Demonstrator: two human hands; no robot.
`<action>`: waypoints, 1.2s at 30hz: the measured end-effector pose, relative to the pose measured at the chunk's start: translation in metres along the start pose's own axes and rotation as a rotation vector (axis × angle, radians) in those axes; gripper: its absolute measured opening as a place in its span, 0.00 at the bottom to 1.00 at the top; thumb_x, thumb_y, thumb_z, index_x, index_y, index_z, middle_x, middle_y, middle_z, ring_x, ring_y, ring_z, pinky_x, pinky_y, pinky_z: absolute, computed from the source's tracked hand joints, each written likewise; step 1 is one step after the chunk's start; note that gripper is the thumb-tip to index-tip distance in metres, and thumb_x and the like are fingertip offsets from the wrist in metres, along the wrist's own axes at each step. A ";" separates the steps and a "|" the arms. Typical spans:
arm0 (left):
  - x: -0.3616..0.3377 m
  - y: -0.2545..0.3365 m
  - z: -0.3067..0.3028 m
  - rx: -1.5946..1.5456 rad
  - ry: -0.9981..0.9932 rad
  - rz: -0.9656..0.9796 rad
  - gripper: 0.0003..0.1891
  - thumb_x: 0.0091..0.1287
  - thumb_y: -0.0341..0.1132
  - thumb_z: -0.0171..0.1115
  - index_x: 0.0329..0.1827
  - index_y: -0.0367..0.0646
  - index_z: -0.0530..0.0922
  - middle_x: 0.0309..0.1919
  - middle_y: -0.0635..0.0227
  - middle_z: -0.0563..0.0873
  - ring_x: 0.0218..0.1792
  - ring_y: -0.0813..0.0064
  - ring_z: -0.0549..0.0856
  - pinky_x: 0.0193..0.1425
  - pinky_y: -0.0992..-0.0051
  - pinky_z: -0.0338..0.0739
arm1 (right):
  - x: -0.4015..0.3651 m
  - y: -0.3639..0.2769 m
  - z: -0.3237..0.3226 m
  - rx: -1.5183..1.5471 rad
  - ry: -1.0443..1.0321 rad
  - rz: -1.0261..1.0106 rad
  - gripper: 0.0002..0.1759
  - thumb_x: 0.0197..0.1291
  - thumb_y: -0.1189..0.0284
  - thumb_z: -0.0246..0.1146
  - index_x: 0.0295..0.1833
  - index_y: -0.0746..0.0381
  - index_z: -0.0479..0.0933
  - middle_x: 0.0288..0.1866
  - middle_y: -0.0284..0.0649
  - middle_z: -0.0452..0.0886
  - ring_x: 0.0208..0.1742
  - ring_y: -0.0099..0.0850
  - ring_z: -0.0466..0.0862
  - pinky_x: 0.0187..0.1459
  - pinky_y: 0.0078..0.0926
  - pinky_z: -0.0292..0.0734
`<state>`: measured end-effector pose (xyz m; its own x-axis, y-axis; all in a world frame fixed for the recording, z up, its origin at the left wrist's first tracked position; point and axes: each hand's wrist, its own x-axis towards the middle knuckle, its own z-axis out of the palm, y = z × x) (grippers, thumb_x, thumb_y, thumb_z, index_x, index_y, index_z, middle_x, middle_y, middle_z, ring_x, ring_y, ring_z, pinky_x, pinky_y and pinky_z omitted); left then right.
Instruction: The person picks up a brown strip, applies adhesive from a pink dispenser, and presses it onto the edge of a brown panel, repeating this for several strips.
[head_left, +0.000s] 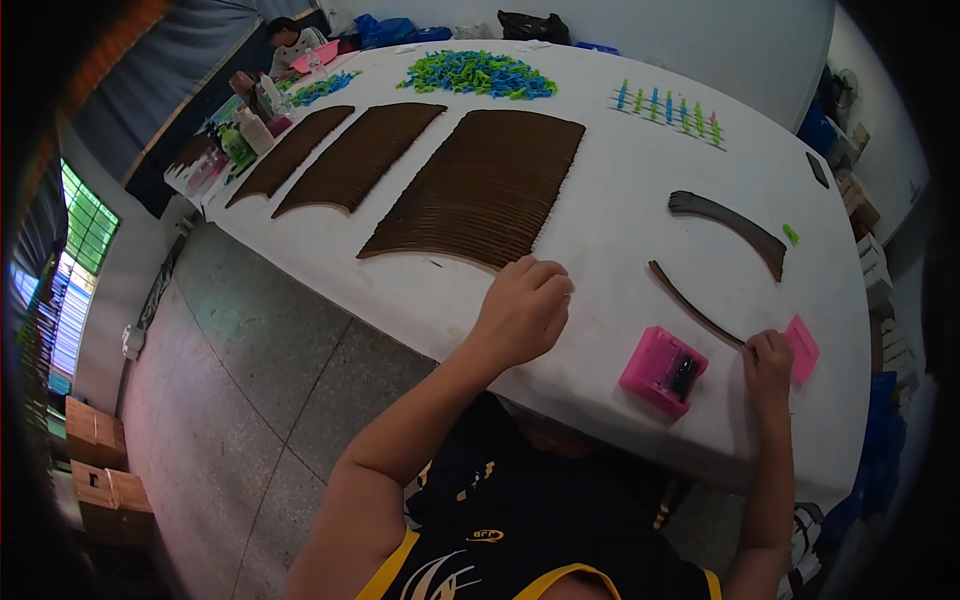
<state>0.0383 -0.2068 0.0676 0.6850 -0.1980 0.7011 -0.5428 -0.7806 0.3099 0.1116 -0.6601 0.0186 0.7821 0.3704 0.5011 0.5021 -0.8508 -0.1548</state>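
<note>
My right hand (768, 365) pinches the lower end of a thin, curved brown strip (695, 302) that lies along the white tabletop. My left hand (525, 310) is closed, its fingers curled down at the near right corner of a wide row of brown curved strips (480, 185). Whatever its fingertips hold is hidden. Between my hands, near the table edge, sits a pink box (664, 372) with a black piece inside. A flat pink piece (801, 348) lies just right of my right hand. Beyond the thin strip is a thicker curved brown bundle (735, 222).
Two more rows of brown strips (360, 160) (292, 155) lie to the left. Farther back are a green and blue pile of small pieces (477, 75) and a rack of coloured clips (670, 112). Bottles (254, 130) line the left edge. Another person (295, 45) sits at the far left.
</note>
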 end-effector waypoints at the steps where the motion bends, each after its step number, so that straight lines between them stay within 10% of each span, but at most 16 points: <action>1: 0.005 0.006 0.005 -0.021 -0.025 0.030 0.08 0.62 0.24 0.70 0.43 0.41 0.83 0.46 0.64 0.88 0.46 0.57 0.85 0.52 0.58 0.80 | 0.002 -0.003 -0.002 -0.020 0.010 -0.036 0.07 0.60 0.79 0.70 0.42 0.62 0.79 0.44 0.43 0.81 0.49 0.48 0.81 0.54 0.47 0.74; 24: 0.106 0.090 0.056 -0.045 -0.499 0.424 0.02 0.63 0.27 0.69 0.37 0.41 0.84 0.32 0.62 0.87 0.38 0.57 0.89 0.44 0.59 0.84 | 0.011 -0.105 -0.079 0.457 -0.123 0.089 0.06 0.70 0.76 0.71 0.47 0.65 0.82 0.41 0.44 0.86 0.38 0.41 0.88 0.39 0.35 0.84; 36: 0.116 0.098 0.047 0.094 -0.625 0.642 0.04 0.59 0.26 0.71 0.35 0.45 0.87 0.35 0.71 0.88 0.48 0.66 0.87 0.58 0.66 0.83 | 0.017 -0.113 -0.041 0.628 -0.251 -0.004 0.09 0.67 0.78 0.72 0.51 0.65 0.83 0.41 0.44 0.89 0.40 0.36 0.90 0.44 0.34 0.86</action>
<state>0.0869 -0.3340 0.1490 0.4175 -0.8777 0.2354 -0.8890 -0.4481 -0.0942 0.0530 -0.5728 0.0797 0.8036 0.5129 0.3020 0.5654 -0.4993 -0.6565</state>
